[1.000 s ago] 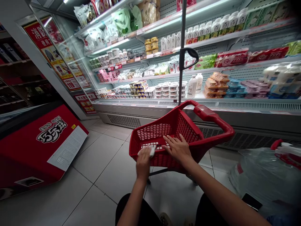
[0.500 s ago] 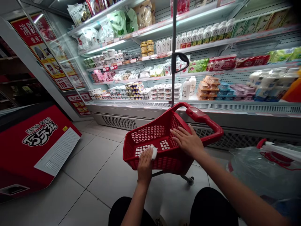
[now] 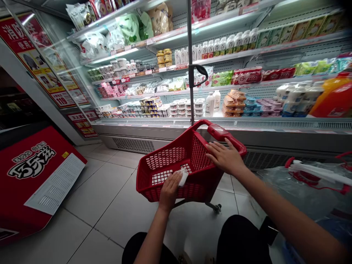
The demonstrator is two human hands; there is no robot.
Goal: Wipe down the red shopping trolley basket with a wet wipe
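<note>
A red shopping cart point(image 3: 170, 156) with a lattice basket stands on the tiled floor, its handle toward the upper right. My left hand point(image 3: 170, 187) presses a white cloth point(image 3: 183, 178) against the near rim of the basket, fingers together over it. At the handle end, my right hand point(image 3: 224, 156) lies on the cart's rear edge below the handle, its fingers spread and nothing held in them.
Behind the cart runs a refrigerated display point(image 3: 132, 123) with a black door handle point(image 3: 198, 75). A red freezer point(image 3: 35, 176) is at the left. Large clear plastic bottles point(image 3: 291, 183) are at the right, beside my right arm.
My left hand and the white cloth have slid along the near rim toward the handle end. My right hand has moved slightly nearer the handle. The whole view has shifted.
</note>
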